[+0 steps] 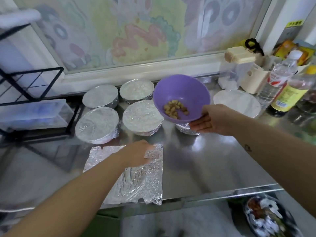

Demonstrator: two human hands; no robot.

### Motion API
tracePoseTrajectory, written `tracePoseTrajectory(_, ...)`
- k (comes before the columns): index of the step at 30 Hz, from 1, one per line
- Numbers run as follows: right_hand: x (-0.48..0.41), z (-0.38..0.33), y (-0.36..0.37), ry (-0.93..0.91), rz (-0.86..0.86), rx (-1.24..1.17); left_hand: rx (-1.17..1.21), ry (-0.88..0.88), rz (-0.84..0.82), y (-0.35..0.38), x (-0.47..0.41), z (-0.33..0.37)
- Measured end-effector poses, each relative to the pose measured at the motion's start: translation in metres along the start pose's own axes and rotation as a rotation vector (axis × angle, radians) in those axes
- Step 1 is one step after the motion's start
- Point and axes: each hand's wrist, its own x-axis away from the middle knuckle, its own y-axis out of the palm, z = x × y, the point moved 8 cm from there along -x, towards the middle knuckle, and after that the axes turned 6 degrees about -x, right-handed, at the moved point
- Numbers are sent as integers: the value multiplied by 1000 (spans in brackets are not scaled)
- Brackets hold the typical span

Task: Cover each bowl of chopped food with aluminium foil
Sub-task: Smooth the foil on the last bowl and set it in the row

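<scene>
My right hand [209, 119] grips the rim of a purple bowl [181, 94] and holds it tilted in the air, with chopped brown pieces [176, 108] in its bottom. My left hand [139, 153] rests on a crinkled sheet of aluminium foil [136, 182] lying flat at the counter's front edge; its fingers are hidden from me. Several foil-covered bowls stand behind, among them one at the rear left [100, 96] and one in the middle [142, 117]. Another foil-covered bowl [183, 128] sits partly hidden under the purple bowl.
The steel counter [205, 168] ends at an edge near me. A black wire rack [30, 86] with a clear box stands at the left. Bottles [282, 89], a cream container and a white plate [237, 101] crowd the right rear. A bin with rubbish [266, 218] sits below.
</scene>
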Motion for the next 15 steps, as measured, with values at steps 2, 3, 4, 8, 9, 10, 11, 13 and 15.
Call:
tracePoseTrajectory(2,7,14,3,37,-27,68,2,-58,-90,21,4,-9)
tracePoseTrajectory(3,9,22,4,61,-32,88,-14,-98,-144,32,6,-13)
tracePoseTrajectory(4,11,30,5,86,-35,107,-20,-136,-198,42,10,-16)
tracePoseTrajectory(8,16,63,11,186,-49,214,-33,-183,-309,64,34,-10)
tracePoseTrajectory(9,18,72,14,211,-57,238,-40,-183,-284,66,39,-8)
tracePoseTrajectory(10,20,80,16,230,-62,253,-49,-181,-249,67,42,-9)
tracePoseTrajectory(11,23,88,18,246,-63,264,-57,-180,-215,67,44,-10)
tracePoseTrajectory(13,27,102,20,256,-47,287,-70,-178,-138,66,49,-10)
tracePoseTrajectory(15,29,116,19,263,-14,299,-81,-174,-69,65,54,-7)
